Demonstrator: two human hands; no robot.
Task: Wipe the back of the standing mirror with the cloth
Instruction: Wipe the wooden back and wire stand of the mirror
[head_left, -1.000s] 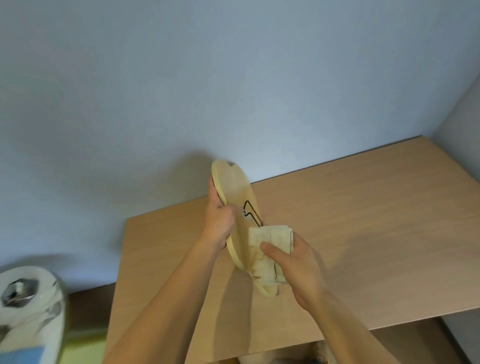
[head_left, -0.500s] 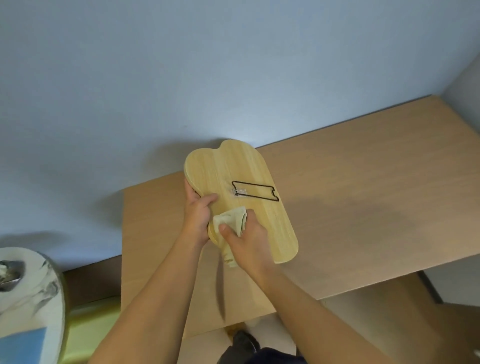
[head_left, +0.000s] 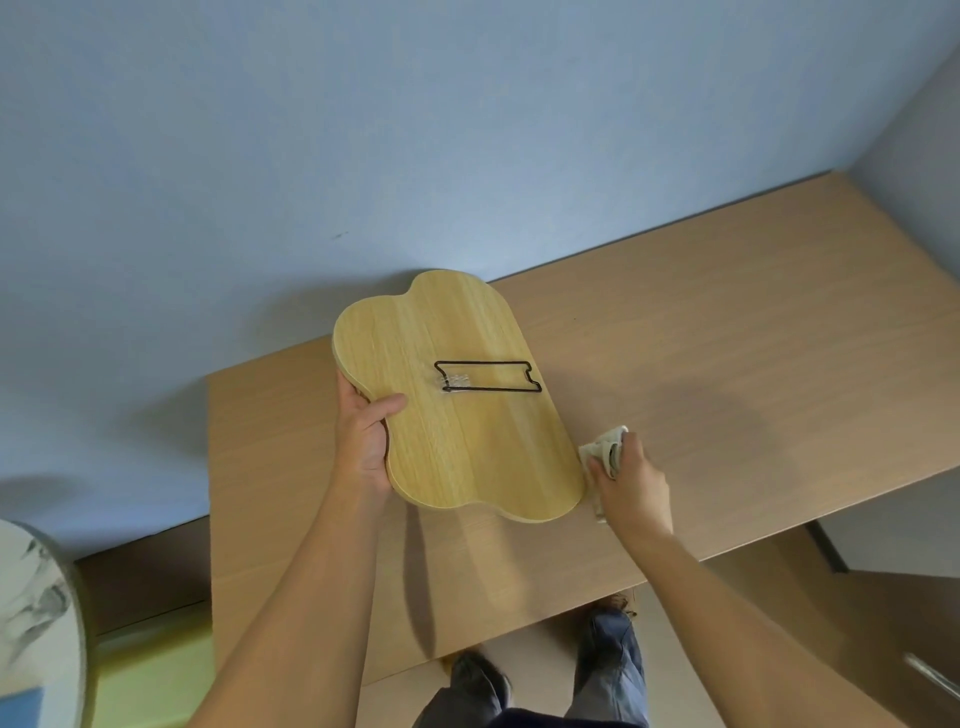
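The standing mirror (head_left: 467, 415) shows its light wooden, cloud-shaped back, tilted nearly flat above the table, with a black wire stand (head_left: 488, 376) folded against it. My left hand (head_left: 363, 441) grips its left edge, thumb on the wood. My right hand (head_left: 631, 480) holds a bunched cream cloth (head_left: 602, 449) just off the mirror's right edge, over the table. The glass side is hidden.
A light wooden table (head_left: 727, 364) stands against a blue wall. A round marbled white top (head_left: 36, 623) sits at the lower left with something blue on it. My legs and shoes (head_left: 545, 675) show below the table's front edge.
The mirror has turned from edge-on to its back facing up. My right hand swept the cloth from the mirror's lower left across to its right edge.
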